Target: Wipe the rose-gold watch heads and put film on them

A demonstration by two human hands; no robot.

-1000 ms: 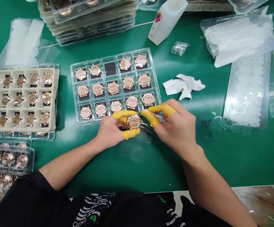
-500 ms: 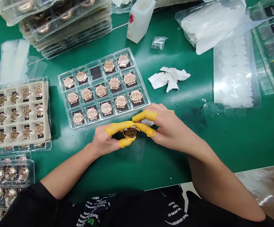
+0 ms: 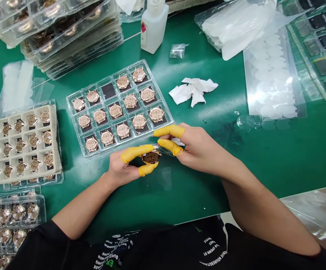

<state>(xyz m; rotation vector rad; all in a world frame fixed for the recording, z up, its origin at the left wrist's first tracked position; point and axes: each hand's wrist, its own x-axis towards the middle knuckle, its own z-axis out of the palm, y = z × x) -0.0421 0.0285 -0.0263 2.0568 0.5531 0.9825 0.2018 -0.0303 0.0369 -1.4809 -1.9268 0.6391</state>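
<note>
My left hand (image 3: 123, 165), with yellow finger cots on thumb and index finger, grips a rose-gold watch case (image 3: 151, 156) by its edges, its marked back facing up. Close to its right, my right hand (image 3: 180, 142) also wears yellow cots, thumb and index finger nearly together. A whitish piece (image 3: 177, 141) shows behind the right fingers; its kind is unclear. Just beyond both hands lies a clear compartment tray (image 3: 81, 152) of similar watch cases on black pads. One compartment in its back row shows only a black pad (image 3: 110, 90).
Left are a beige tray (image 3: 56, 150) and stacked clear trays (image 3: 42, 210) of watch cases. More stacked trays (image 3: 75, 56) stand behind. A white bottle (image 3: 154, 30), crumpled wipe (image 3: 193, 91), bagged wipes (image 3: 236, 30) and sheet of round films (image 3: 272, 75) lie toward the back and right.
The right index finger and thumb have drawn slightly away from the watch case, leaving a small gap. The left hand keeps its hold. The whole view has shifted a little.
</note>
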